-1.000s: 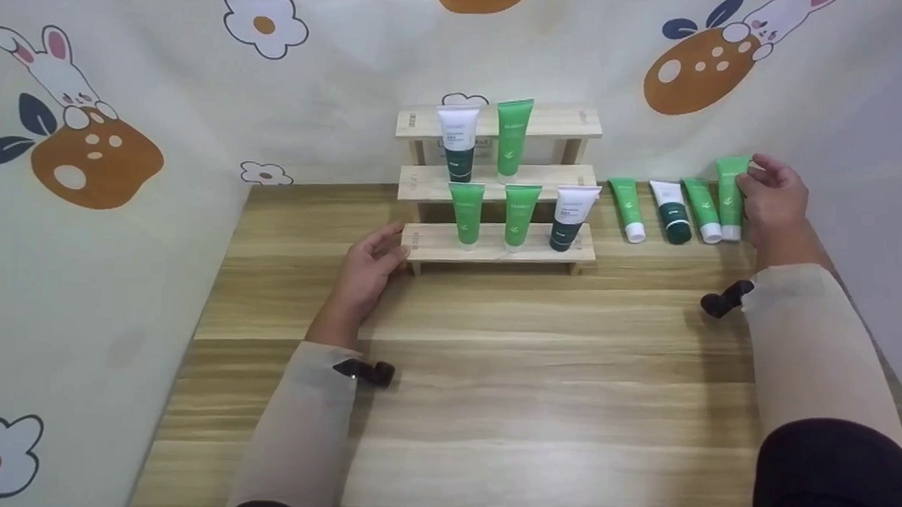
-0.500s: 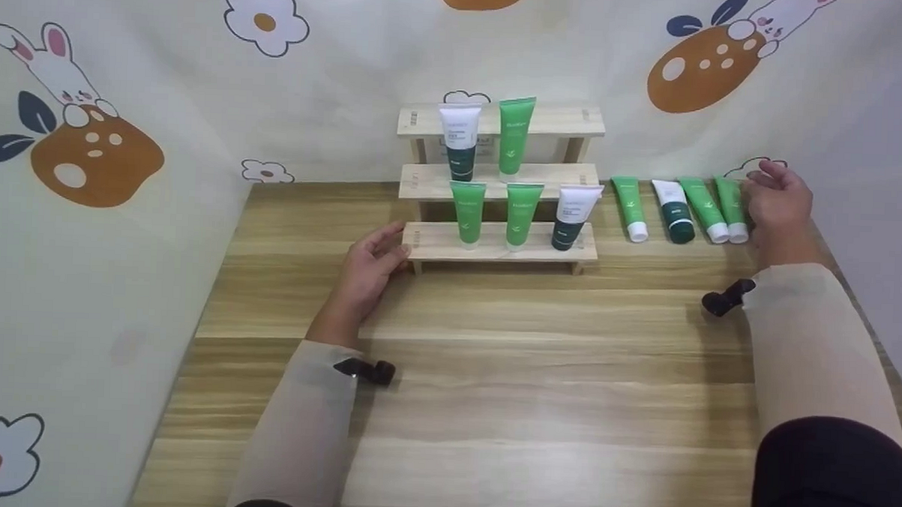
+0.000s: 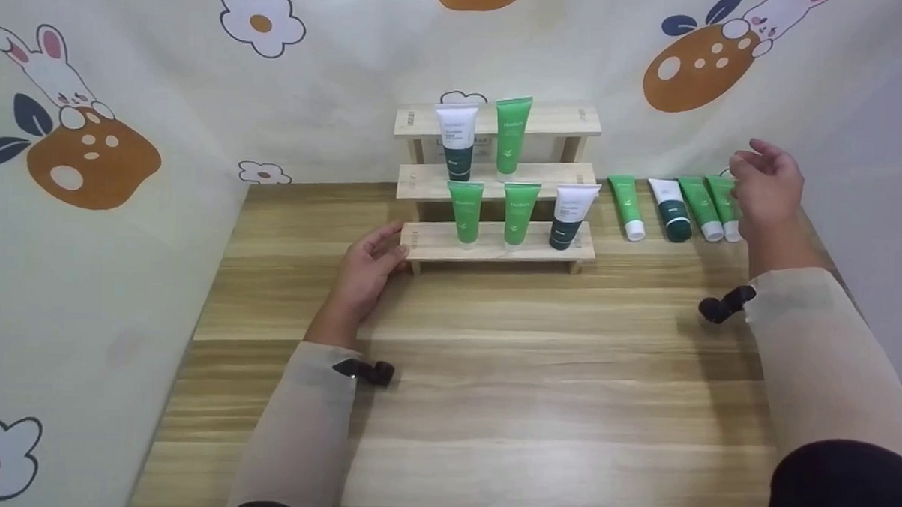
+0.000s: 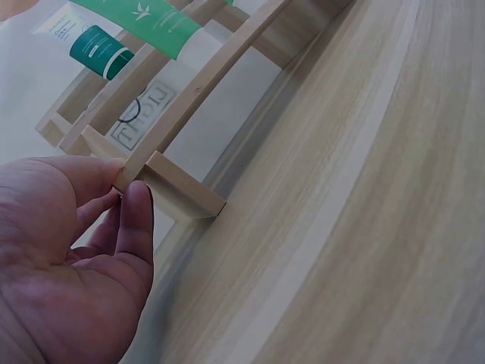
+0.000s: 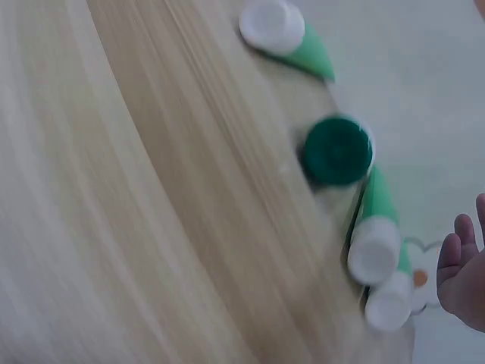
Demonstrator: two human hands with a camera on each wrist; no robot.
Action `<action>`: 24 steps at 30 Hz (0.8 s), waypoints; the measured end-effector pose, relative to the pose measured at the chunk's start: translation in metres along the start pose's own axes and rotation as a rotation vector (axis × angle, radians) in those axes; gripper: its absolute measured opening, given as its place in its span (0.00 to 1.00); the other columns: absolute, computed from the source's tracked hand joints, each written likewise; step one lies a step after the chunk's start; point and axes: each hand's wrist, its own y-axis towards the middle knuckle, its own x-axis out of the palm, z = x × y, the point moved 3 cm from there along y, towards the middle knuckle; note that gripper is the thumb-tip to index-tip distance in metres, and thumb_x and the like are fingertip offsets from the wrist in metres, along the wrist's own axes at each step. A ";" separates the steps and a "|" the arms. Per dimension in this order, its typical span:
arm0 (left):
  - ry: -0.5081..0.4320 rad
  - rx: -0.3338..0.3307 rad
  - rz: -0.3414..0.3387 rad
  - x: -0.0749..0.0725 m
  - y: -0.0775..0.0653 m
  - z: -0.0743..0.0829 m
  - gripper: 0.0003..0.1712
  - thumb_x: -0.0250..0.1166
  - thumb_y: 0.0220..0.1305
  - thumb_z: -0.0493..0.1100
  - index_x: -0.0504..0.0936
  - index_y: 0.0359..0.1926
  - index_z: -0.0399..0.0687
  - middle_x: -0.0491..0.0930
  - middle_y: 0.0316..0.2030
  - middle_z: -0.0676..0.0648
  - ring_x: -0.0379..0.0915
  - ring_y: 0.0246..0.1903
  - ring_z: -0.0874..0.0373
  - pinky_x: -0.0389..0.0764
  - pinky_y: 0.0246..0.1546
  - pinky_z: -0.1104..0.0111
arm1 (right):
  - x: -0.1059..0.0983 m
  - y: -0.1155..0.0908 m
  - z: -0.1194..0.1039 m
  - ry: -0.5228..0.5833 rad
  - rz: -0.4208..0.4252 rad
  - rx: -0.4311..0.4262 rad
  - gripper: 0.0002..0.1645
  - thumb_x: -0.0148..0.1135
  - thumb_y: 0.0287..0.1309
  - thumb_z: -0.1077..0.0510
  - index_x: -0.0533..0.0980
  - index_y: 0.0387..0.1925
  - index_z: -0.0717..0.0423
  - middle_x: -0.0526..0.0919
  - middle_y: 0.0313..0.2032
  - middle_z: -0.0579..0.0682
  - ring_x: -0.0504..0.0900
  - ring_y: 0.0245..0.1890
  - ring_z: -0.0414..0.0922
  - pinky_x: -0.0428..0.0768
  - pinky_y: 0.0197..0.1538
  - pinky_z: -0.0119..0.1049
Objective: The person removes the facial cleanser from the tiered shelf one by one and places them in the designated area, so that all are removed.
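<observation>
My left hand [image 3: 365, 274] pinches the left end of the lowest step of a three-tier wooden display rack [image 3: 496, 244]; the left wrist view has thumb and fingertips at the board's corner. Several squeeze tubes stand on their caps on the rack, such as a green tube [image 3: 512, 135] and a white-and-dark-green tube [image 3: 572, 216]. Right of the rack, more tubes lie on the table: a green tube [image 3: 627, 207], a white-and-dark-green tube [image 3: 671, 209] and two green tubes side by side. Above the rightmost green tube [image 3: 725, 205] hovers my right hand [image 3: 772, 188], fingers loosely bent, holding nothing.
A wood-grain table [image 3: 507, 375] spreads in front of the rack. Behind and to the left hangs a pale printed cloth [image 3: 336, 114] with rabbits and flowers. At the right a plain pale surface [image 3: 873, 186] borders the table.
My right hand has let go of the rightmost green tube, which now lies against its neighbour. The hand has since risen slightly off it. My left hand keeps its place on the rack.
</observation>
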 end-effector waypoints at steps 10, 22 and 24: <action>0.004 0.023 -0.018 -0.001 0.001 -0.002 0.30 0.67 0.76 0.40 0.74 0.76 0.49 0.73 0.76 0.48 0.79 0.64 0.55 0.87 0.58 0.68 | 0.046 -0.039 -0.017 0.080 -0.123 -0.098 0.40 0.79 0.61 0.48 0.72 0.72 0.41 0.80 0.55 0.42 0.81 0.58 0.42 0.83 0.52 0.31; 0.013 0.015 -0.012 -0.001 0.001 -0.001 0.31 0.67 0.76 0.40 0.74 0.76 0.49 0.74 0.75 0.48 0.78 0.64 0.55 0.87 0.57 0.69 | 0.102 -0.083 -0.020 0.185 -0.320 -0.235 0.31 0.80 0.60 0.54 0.77 0.62 0.49 0.84 0.47 0.48 0.86 0.49 0.46 0.87 0.42 0.32; 0.011 0.015 -0.009 -0.001 0.001 -0.001 0.30 0.67 0.76 0.40 0.74 0.76 0.49 0.74 0.75 0.48 0.78 0.64 0.55 0.87 0.57 0.69 | 0.110 -0.089 -0.020 0.168 -0.341 -0.253 0.29 0.80 0.61 0.54 0.78 0.61 0.49 0.84 0.47 0.48 0.86 0.48 0.46 0.86 0.41 0.31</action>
